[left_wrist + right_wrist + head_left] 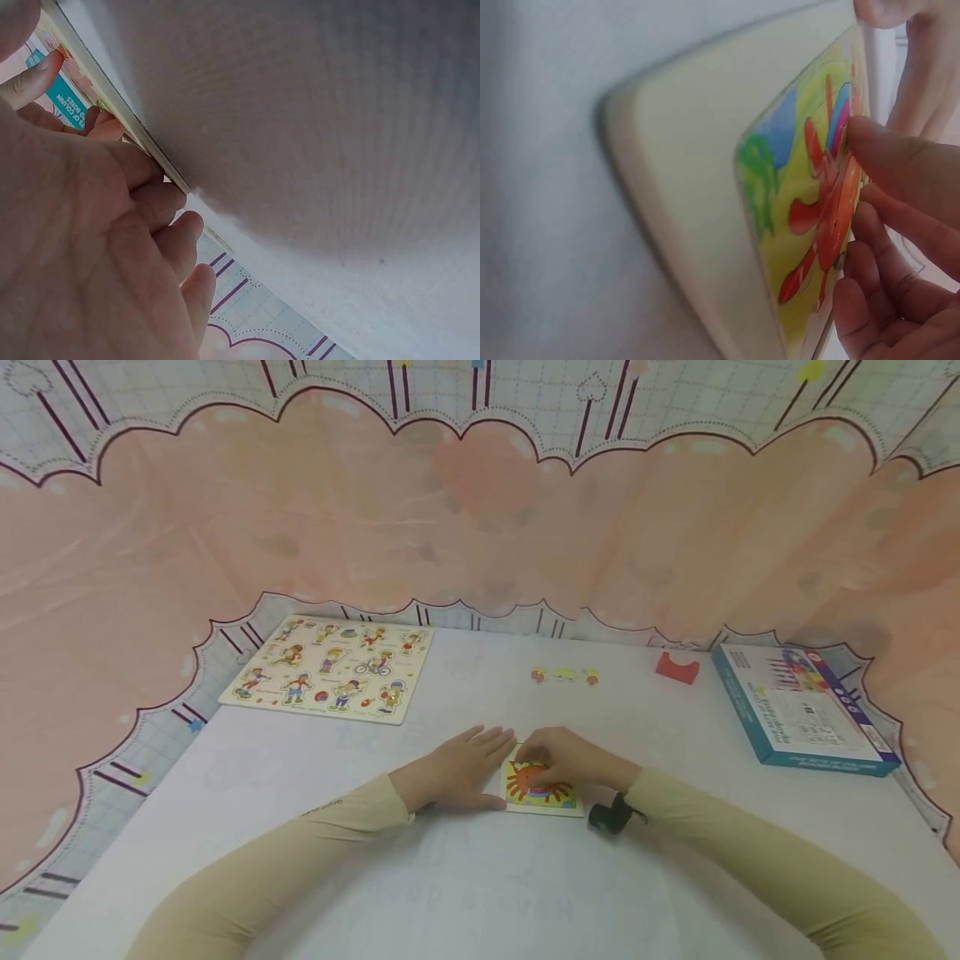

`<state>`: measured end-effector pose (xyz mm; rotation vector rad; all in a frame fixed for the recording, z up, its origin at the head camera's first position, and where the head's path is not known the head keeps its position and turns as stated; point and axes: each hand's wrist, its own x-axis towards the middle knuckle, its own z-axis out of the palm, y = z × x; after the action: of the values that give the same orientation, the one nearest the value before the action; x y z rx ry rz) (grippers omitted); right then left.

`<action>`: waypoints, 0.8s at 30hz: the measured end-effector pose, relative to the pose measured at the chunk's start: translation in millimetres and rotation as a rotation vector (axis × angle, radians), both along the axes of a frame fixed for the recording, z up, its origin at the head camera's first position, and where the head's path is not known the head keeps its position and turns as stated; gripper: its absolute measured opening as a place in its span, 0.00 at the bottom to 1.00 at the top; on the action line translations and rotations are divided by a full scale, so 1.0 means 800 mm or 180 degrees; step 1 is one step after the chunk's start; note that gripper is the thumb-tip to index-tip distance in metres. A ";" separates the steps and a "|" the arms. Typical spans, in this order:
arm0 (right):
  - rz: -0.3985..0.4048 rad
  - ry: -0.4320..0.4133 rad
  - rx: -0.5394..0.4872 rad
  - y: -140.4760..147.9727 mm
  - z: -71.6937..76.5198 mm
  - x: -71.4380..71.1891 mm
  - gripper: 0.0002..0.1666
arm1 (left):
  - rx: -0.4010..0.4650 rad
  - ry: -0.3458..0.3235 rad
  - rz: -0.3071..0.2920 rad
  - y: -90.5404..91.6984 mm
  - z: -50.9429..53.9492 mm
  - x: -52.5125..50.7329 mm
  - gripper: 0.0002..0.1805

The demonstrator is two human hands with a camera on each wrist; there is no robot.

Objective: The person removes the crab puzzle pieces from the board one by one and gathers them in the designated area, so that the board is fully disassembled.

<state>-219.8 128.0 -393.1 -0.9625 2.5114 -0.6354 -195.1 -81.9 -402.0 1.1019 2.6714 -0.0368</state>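
The puzzle (542, 793) seems light and stiff, best held by its edges: right hand (576, 757) pinches it, left hand (461, 770) lies straight-fingered.

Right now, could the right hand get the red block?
Probably yes: the right hand is busy at the sun puzzle, but nothing seems to stand between it and the red block.

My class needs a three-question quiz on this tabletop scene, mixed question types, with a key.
1. True or false: the left hand touches the edge of the small square puzzle board with a cream border.
2. Which small object lies nearest the flat white box with teal sides?
3. Fill in: the ____ touches the board's colourful printed picture.

Key:
1. True.
2. The small red notched block.
3. Right hand.
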 end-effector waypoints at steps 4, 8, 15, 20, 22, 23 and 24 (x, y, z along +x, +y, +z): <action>0.0012 0.0021 -0.0045 -0.001 -0.001 0.001 0.19 | 0.0012 0.0025 -0.0016 -0.001 0.002 0.001 0.49; 0.0012 0.0034 -0.0113 -0.001 -0.002 0.002 0.19 | 0.0026 0.0041 -0.0025 0.000 0.003 0.002 0.49; -0.0136 0.0020 -0.0152 -0.001 -0.004 0.005 0.18 | 0.0023 0.0066 -0.0033 0.000 0.003 0.002 0.49; -0.0292 -0.0038 -0.0197 -0.001 -0.007 0.005 0.18 | 0.0045 0.0043 -0.0014 -0.001 0.003 0.002 0.49; -0.0363 -0.0076 -0.0224 0.000 -0.009 0.004 0.17 | 0.0052 0.0037 -0.0011 -0.001 0.003 0.003 0.49; -0.0385 -0.0086 -0.0244 0.000 -0.009 0.004 0.17 | 0.0053 0.0038 -0.0011 -0.001 0.004 0.003 0.49; -0.0399 -0.0096 -0.0274 0.000 -0.010 0.004 0.17 | 0.0052 0.0041 -0.0012 -0.001 0.004 0.003 0.49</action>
<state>-216.7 128.2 -401.3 -0.8227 2.5509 -0.7961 -192.5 -82.6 -398.9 1.1153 2.6857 -0.0226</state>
